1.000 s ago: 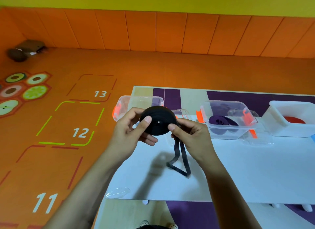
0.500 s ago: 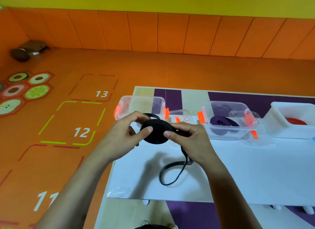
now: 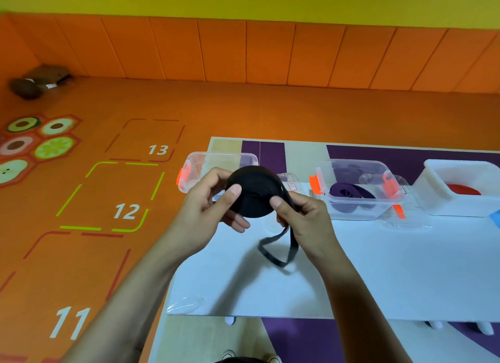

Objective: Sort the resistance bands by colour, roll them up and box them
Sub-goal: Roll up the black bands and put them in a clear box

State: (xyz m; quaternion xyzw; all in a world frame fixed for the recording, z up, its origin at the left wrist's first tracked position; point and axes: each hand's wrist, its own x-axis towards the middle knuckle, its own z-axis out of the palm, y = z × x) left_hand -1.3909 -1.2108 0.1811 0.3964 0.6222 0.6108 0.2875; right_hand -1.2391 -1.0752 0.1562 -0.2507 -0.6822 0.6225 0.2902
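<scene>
1. Above the white table [image 3: 378,268], I hold a black resistance band [image 3: 254,195], wound into a flat coil, between both hands.
2. My left hand [image 3: 205,208] grips the coil's left side, with the thumb pressed on its face and the fingers curled behind it.
3. My right hand [image 3: 305,216] pinches the coil's right edge, thumb in front, where the loose end leaves the roll.
4. That loose tail [image 3: 278,251] hangs down in a loop (its lowest part looks close to the table, but I cannot tell if it touches).
5. Behind the coil stands a clear box [image 3: 200,165] with orange clips; I cannot tell what is in it.
6. To the right, a second clear box [image 3: 351,214] holds a rolled purple band [image 3: 349,193].
7. Farther right, a white box [image 3: 443,200] holds a red band [image 3: 464,191].
</scene>
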